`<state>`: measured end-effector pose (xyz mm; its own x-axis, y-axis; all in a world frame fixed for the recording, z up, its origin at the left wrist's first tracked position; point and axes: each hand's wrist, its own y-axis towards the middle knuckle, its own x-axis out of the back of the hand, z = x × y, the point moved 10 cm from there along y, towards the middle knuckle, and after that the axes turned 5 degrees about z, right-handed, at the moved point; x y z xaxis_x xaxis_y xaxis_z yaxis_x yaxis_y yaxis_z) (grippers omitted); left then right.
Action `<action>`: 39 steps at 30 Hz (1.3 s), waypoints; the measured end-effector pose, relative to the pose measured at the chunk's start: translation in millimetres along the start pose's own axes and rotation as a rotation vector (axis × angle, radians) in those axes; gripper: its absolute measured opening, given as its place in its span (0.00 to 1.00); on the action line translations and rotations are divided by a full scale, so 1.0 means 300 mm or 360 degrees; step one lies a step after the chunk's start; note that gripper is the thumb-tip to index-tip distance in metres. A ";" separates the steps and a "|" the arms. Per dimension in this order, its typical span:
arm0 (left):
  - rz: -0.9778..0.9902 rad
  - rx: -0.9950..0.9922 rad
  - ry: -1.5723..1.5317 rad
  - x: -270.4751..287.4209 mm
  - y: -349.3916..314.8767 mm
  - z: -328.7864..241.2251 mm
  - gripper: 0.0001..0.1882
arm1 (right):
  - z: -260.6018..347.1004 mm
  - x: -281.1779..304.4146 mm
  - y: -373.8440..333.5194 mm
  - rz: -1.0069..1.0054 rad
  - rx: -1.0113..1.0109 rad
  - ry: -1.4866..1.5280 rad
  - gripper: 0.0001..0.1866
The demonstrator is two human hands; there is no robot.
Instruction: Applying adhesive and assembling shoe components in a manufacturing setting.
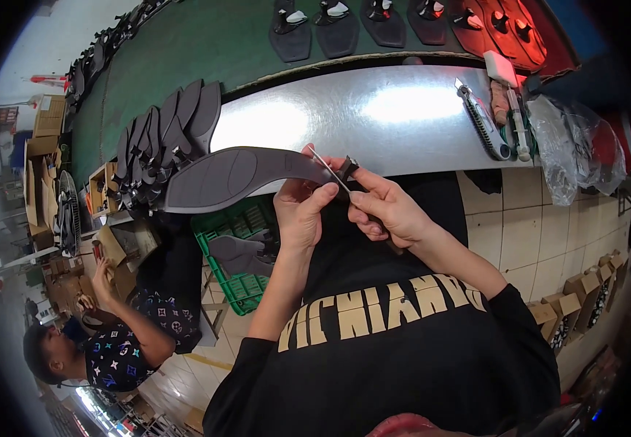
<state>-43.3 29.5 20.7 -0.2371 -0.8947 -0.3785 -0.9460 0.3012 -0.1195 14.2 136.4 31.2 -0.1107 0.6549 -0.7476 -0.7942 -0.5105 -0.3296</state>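
At the far left a co-worker (pixel 115 342) in a patterned dark shirt sits low beside stacked cardboard boxes (pixel 42 138). Next comes a leaning row of dark grey shoe soles (pixel 166 138) at the left end of the shiny metal table (pixel 373 116), and below them a green plastic crate (pixel 239 247) with another sole inside. A single grey sole (pixel 235 175) is held flat above the near table edge, its toe pointing left. The left hand (pixel 302 215) has its grip pinched on the sole's heel end, thumb on top. Just to the right, the right hand (pixel 388 207) has its grip pressed together around a thin metal blade tool (pixel 331 173) with a dark handle, whose tip rests against the sole's heel edge. Farther right on the table lie a utility knife (pixel 484 120) and a white brush (pixel 508 95), beside a crumpled clear plastic bag (pixel 574 146). Along the top a green belt (pixel 221 40) carries black and red sandals (pixel 337 25).
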 end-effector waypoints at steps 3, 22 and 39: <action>-0.0125 0.0029 -0.0169 -0.002 -0.014 0.003 0.35 | 0.007 0.010 -0.009 -0.0047 0.0023 -0.0060 0.25; -0.0090 -0.0379 0.0527 0.242 0.085 -0.545 0.18 | 0.199 0.100 -0.023 0.0009 0.0399 -0.0039 0.30; -0.0780 -0.0952 0.1321 0.538 0.376 -0.912 0.19 | 0.534 0.337 -0.139 -0.1115 0.1068 -0.1665 0.15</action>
<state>-248.7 -171.1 197.2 0.3251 -0.8821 0.3408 -0.8783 -0.1481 0.4547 -59.7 313.2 61.6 0.2680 0.9111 0.3131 -0.9632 0.2474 0.1047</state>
